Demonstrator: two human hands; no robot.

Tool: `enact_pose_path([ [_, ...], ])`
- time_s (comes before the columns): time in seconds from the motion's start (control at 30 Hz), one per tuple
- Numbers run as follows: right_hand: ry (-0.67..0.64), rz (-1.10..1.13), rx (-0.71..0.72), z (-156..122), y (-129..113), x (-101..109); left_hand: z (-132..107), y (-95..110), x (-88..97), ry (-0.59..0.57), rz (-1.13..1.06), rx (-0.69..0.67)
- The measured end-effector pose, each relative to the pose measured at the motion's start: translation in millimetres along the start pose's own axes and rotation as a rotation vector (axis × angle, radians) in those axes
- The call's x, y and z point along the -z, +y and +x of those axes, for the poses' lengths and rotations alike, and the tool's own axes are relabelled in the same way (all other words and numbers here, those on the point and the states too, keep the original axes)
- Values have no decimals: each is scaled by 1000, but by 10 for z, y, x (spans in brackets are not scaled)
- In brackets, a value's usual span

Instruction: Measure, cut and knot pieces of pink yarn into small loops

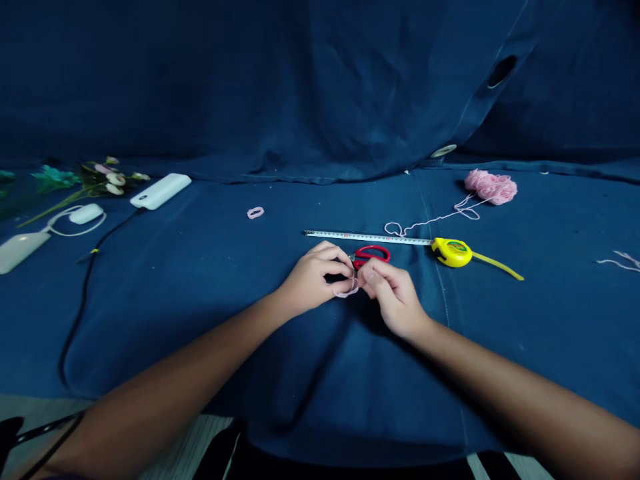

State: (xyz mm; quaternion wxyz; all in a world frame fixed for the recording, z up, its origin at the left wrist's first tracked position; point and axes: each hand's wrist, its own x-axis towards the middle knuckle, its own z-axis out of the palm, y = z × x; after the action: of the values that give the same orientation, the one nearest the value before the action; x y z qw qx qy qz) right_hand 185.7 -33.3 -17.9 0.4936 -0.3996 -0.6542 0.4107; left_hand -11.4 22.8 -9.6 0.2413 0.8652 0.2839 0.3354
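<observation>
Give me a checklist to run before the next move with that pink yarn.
1. Pink yarn loop at the left hand: ok, it hangs by the fingers.
2. Right hand pinching the yarn: cannot tell, its fingertips are hidden.
3. Scissors close by: ok, red handles lie just beyond the hands.
4. Tape measure extended: ok, its strip lies out on the cloth.
5. Strand from the yarn ball straight: not ok, it curls and loops.
</observation>
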Motion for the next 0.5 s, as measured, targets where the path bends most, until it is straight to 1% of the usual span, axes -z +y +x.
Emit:
enact_pose_path([
  [0.07, 95, 60, -16, 24, 13, 17, 2, 32, 2, 32, -150, 52],
  [0.1, 104, 98, -31, 36, 19, 22, 1, 48, -1, 50, -241, 85],
  [0.17, 71, 152, -58, 54, 27, 27, -3, 71, -11, 90, -398, 148],
  [0.2, 49, 158, -63, 59, 29, 28, -5, 79, -15, 111, -432, 166],
  [0.27, 30, 129, -62, 59, 29, 28, -6, 89, -15, 157, -375, 147],
  [0.4, 17, 7, -36, 38, 20, 13, 5, 103, 30, 274, -52, 4],
  [0.5, -21, -126, -25, 18, 20, -25, 12, 99, 60, 328, 115, -51],
])
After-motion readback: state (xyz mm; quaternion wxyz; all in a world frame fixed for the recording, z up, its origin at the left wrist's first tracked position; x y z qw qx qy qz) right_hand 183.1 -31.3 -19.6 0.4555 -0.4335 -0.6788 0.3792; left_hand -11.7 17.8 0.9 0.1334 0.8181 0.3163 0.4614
